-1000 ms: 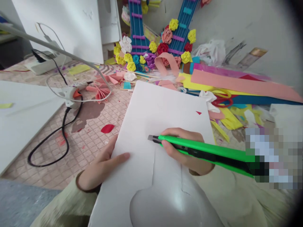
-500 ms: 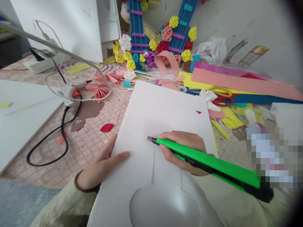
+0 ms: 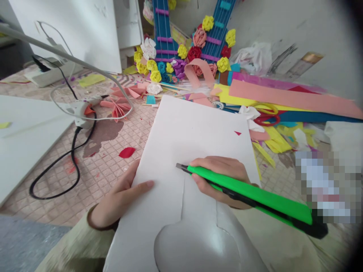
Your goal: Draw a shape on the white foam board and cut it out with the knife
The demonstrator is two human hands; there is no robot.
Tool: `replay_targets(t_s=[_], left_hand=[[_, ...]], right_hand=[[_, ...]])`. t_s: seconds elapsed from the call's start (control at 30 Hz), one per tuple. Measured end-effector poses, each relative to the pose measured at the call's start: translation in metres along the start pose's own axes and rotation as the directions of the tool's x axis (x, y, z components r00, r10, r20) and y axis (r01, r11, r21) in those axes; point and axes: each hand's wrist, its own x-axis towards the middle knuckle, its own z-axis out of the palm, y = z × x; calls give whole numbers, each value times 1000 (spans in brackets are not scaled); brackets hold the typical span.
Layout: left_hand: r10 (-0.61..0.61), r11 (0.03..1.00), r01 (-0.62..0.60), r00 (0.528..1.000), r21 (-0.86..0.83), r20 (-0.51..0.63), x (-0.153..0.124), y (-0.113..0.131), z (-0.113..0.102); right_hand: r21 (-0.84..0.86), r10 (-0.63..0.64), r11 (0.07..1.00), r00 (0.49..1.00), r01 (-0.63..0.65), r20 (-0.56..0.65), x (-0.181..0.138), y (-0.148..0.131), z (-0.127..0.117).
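A white foam board (image 3: 181, 128) lies in front of me, its near end towards my lap. Cut lines run up it from a rounded outline (image 3: 195, 249), like a guitar body with a neck. My right hand (image 3: 221, 177) is closed around a green and black utility knife (image 3: 252, 192), whose short blade points left, close to the board's surface at the top of the left cut line. My left hand (image 3: 121, 196) grips the board's left edge, thumb on top and the other fingers partly hidden beneath. A small red scrap (image 3: 237, 133) rests on the board.
Left of the board are a red paper petal (image 3: 126, 152), a glue gun (image 3: 82, 111) with a looped black cord, and another white board (image 3: 31, 132). Behind stand blue paper guitars (image 3: 163, 34) with paper flowers. Coloured paper strips (image 3: 283, 94) and scissors (image 3: 266, 113) lie right.
The view has shifted very slightly. Both hands and the knife keep nearly the same place on the board.
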Motion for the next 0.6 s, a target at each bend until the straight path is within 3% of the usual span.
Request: replay_targets(t_s=[0.6], left_hand=[[-2,1000,2,1000,28,-16,1,-1,2]], right_hand=[[63,30,997,993,-37,113,-8,10,-9]])
